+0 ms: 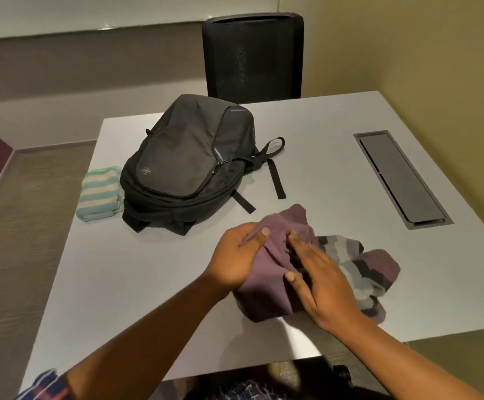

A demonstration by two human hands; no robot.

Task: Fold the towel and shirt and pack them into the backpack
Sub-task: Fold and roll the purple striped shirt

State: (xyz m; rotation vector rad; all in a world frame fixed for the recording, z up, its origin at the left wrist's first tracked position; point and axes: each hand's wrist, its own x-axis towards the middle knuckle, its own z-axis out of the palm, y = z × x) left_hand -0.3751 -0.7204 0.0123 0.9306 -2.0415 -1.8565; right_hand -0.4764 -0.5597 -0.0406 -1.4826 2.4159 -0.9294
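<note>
A purple shirt with grey and dark striped parts [362,264] lies bunched on the white table near its front edge. My left hand [235,255] grips the shirt's left side, thumb on top of the purple cloth. My right hand [318,275] rests on the shirt with straight fingers pressing it down. A dark grey backpack [186,163] lies flat at the table's middle left, zippers shut as far as I can see. A folded green and cream striped towel [100,193] sits against the backpack's left side.
A black mesh chair [252,56] stands behind the table's far edge. A grey cable hatch [399,177] is set into the white table [137,284] at the right. Backpack straps [275,180] trail toward the shirt.
</note>
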